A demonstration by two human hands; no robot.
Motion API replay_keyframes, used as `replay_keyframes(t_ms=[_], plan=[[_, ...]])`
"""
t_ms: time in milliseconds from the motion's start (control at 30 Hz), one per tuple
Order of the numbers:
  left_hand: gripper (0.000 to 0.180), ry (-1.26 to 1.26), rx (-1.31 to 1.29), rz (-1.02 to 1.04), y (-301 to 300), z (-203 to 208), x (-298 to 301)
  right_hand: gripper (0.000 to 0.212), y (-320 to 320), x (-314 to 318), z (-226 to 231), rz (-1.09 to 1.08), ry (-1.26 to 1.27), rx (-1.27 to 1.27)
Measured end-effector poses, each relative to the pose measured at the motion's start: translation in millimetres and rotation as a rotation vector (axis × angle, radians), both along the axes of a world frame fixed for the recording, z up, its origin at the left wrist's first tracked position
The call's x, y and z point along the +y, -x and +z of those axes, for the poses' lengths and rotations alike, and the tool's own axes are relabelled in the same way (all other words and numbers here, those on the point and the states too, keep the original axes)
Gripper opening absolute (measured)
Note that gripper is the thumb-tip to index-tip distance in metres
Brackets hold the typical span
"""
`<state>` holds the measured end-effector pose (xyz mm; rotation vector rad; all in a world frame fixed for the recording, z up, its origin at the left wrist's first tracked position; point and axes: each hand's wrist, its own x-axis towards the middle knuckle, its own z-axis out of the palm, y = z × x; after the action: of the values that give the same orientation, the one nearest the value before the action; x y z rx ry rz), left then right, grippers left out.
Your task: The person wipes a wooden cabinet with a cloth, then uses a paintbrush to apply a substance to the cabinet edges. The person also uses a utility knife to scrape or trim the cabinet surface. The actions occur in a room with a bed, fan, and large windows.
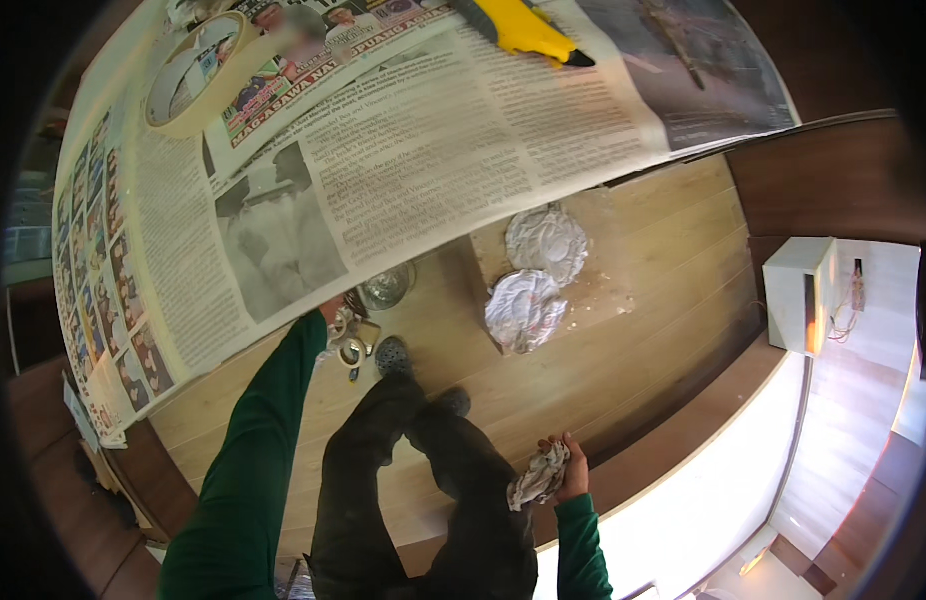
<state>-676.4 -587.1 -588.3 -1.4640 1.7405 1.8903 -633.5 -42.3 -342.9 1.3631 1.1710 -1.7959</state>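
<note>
My right hand [575, 468] is closed around a crumpled, whitish-grey wad [536, 480], low beside my right leg; I cannot tell whether it is paper or cloth. My left hand [334, 308] reaches down at the near edge of the newspaper [423, 170], which hides most of it, so its fingers do not show. Close by it on the floor are a clear glass container [387, 287], partly under the paper's edge, and a small tape roll [353, 353] among small items too jumbled to name.
On the newspaper-covered table lie a large masking tape roll [161, 112] and a yellow cutter-like tool [523, 30]. Two rumpled white round bundles [546, 243] rest on a brown board [598, 285] on the wooden floor. A white box [791, 290] stands at the right.
</note>
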Motion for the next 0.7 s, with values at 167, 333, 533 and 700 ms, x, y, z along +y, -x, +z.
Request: replay_keyframes(t_ms=[167, 333, 533, 700], plan=[[0.038, 0.532, 0.069, -0.112, -22, 79, 56, 0.044, 13, -31, 69, -0.099, 0.222, 0.063], [0.019, -0.285, 0.402, -0.169, -92, 344, 204, 0.025, 36, -101, 199, 0.048, 0.355, 0.168], [0.026, 0.1, 0.571, -0.099, -75, 565, 275, 0.02, 52, -166, 323, 0.268, 0.1, 0.622], [0.026, -0.123, 0.631, -0.171, -30, 636, 224, 0.019, 66, -171, 402, 0.313, -0.038, 1.033]])
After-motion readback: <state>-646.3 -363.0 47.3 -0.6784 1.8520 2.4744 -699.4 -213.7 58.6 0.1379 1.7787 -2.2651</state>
